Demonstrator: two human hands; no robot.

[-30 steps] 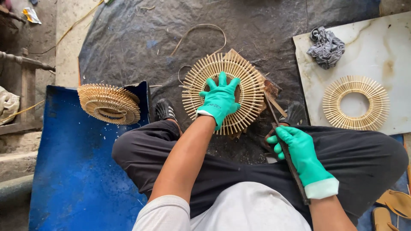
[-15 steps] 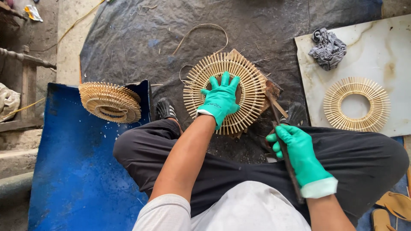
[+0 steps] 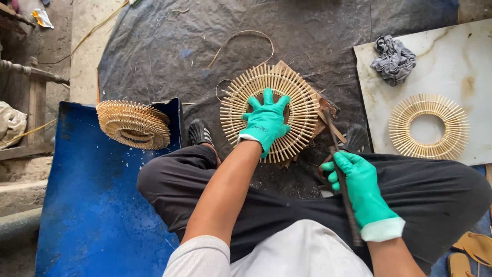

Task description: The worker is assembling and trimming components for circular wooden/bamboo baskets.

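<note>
Barely a shift since half a second ago: the right hand has eased a touch lower and toward the body with its dark tool, while the left hand has not budged. That left hand lies flat, fingers spread wide, pressing on the middle of the round bamboo-stick ring, not gripping it, simply pinning it down on the wooden block that sits on the dark tarp in front of the crossed legs. The right hand is clenched around the long dark tool, whose tip points up at the ring's right edge, just short of touching. I read this as the steady-and-work stage on the ring, and the next stroke looks to need a firm left palm and a well-aimed tool tip. Further out, a stack of finished rings rests on the blue sheet, another ring and a grey rag on the pale slab.
</note>
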